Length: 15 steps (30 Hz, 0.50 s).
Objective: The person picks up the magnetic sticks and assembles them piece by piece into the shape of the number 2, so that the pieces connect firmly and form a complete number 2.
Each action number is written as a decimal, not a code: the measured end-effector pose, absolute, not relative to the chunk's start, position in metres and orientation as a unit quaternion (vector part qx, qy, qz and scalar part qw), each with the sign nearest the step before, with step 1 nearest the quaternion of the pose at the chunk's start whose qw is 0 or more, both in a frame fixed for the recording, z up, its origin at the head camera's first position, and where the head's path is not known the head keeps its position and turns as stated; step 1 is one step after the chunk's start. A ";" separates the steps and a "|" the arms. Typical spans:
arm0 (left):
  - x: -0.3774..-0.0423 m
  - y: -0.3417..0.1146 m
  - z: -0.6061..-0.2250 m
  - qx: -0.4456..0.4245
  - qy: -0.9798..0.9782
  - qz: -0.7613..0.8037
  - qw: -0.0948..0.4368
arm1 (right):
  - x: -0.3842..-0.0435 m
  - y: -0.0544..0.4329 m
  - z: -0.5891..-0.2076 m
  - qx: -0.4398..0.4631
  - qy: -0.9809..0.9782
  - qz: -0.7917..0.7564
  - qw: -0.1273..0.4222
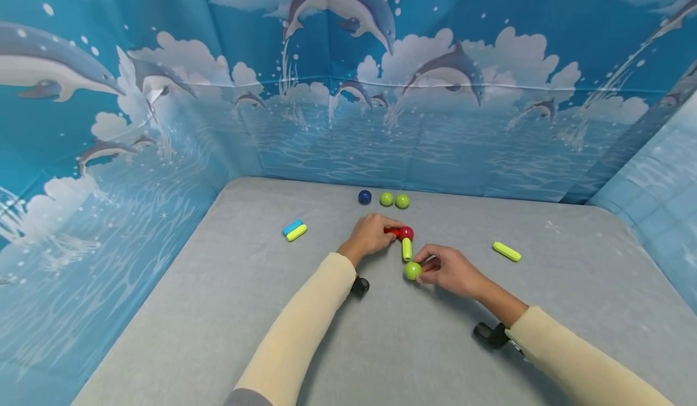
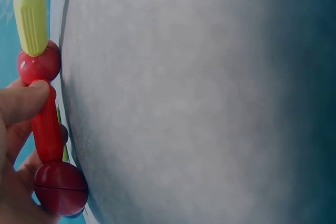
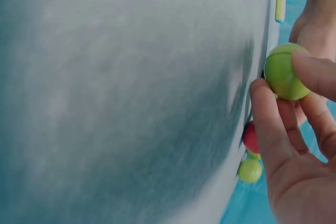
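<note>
On the grey cloth-covered table [image 1: 392, 357], gripping a ribbed red plastic-looking rod [image 2: 48, 137] between two glossy red balls [image 2: 61, 188] with the curled left hand [image 1: 370, 235]. Pinching a shiny lime-green ball [image 1: 412, 271] between thumb and fingers of the half-closed right hand [image 1: 449, 271], just beside a ribbed yellow-green rod [image 1: 406, 250] meeting one red ball. Probably handling as light and stiff, perhaps slipping at the smooth balls; best holding rods along their ribs, balls around the widest part.
</note>
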<state>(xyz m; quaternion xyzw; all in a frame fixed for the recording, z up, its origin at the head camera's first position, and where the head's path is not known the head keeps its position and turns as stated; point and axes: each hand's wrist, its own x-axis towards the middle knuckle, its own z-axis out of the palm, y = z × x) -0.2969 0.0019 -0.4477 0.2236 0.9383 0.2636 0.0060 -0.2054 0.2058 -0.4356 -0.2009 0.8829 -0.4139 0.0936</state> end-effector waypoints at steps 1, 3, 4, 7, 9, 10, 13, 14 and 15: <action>-0.297 0.002 -0.448 0.224 0.939 0.262 0.004 | -0.206 0.205 -0.436 -0.200 0.884 -0.412 0.088; -0.297 0.002 -0.448 0.225 0.939 0.260 0.004 | -0.207 0.202 -0.438 -0.199 0.888 -0.408 0.077; -0.297 0.002 -0.447 0.224 0.939 0.261 0.004 | -0.207 0.201 -0.438 -0.198 0.889 -0.406 0.072; -0.296 0.002 -0.447 0.223 0.938 0.263 0.007 | -0.208 0.199 -0.439 -0.195 0.893 -0.401 0.062; -0.296 0.002 -0.448 0.224 0.938 0.265 0.009 | -0.209 0.198 -0.439 -0.192 0.896 -0.397 0.058; -0.296 0.002 -0.448 0.224 0.938 0.265 0.008 | -0.209 0.197 -0.440 -0.191 0.897 -0.394 0.057; -0.298 0.002 -0.449 0.227 0.938 0.261 0.006 | -0.210 0.197 -0.440 -0.191 0.900 -0.387 0.054; -0.298 0.002 -0.450 0.227 0.939 0.259 0.005 | -0.210 0.197 -0.440 -0.191 0.901 -0.386 0.054; -0.299 0.001 -0.451 0.228 0.938 0.259 0.005 | -0.211 0.197 -0.441 -0.191 0.901 -0.385 0.055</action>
